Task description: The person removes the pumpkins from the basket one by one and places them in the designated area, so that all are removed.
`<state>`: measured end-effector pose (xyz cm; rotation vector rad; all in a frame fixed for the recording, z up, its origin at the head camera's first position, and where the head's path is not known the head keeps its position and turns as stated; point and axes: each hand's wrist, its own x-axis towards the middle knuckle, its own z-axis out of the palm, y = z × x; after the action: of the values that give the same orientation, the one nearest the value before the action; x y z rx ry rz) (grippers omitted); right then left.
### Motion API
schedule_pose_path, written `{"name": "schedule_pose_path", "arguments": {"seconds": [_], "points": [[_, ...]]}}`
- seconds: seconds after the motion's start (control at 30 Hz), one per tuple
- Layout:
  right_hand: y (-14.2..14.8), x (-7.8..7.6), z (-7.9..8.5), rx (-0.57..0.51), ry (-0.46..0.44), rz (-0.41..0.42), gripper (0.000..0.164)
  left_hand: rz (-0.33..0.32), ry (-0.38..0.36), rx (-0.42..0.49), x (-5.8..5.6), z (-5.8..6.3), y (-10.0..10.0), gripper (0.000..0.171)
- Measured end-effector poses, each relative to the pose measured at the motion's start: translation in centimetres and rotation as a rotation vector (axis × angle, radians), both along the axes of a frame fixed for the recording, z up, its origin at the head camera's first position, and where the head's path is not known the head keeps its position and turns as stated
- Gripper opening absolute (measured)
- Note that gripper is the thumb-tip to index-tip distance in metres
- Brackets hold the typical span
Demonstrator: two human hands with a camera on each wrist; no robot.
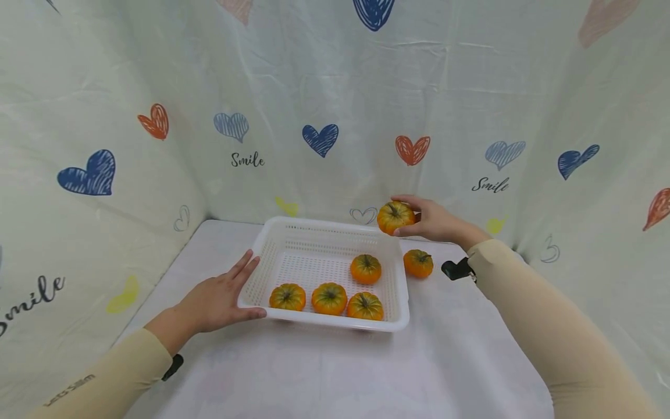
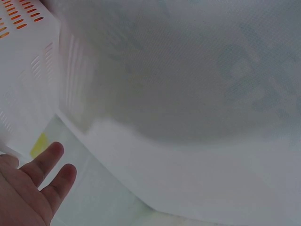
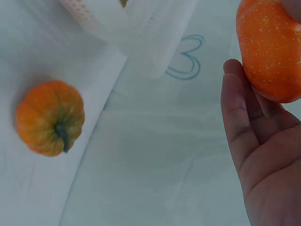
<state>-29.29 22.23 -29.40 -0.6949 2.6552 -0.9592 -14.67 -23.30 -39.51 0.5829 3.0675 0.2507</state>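
My right hand (image 1: 437, 221) grips a small orange pumpkin (image 1: 395, 217) with green streaks, held up over the far right corner of a white plastic basket (image 1: 324, 321). In the right wrist view the held pumpkin (image 3: 270, 52) shows its smooth orange side against the fingers. Beside the basket's left end is my left hand (image 1: 220, 299), fingers spread and fairly straight, the thumb at the near left corner of the rim. Several pumpkins sit in the basket: a row along its near side, and one pumpkin (image 1: 366, 269) behind them towards the right.
Another pumpkin (image 1: 418, 263) stands on the table just right of the basket. White cloth covers the table (image 1: 324, 372). A pale curtain (image 1: 340, 75) printed with hearts and "Smile" hangs around the back and sides.
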Motion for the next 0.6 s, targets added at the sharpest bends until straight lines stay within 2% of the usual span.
{"name": "schedule_pose_path", "arguments": {"seconds": [0.27, 0.6], "points": [[3.1, 0.2, -1.1, -0.035, -0.006, -0.068, 0.084, 0.007, -0.015, 0.001, 0.0, 0.1, 0.0, 0.116], [6.0, 1.3, -2.7, -0.037, -0.016, -0.16, 0.087, 0.01, -0.025, 0.0, 0.0, -0.2, 0.0, 0.117]]}}
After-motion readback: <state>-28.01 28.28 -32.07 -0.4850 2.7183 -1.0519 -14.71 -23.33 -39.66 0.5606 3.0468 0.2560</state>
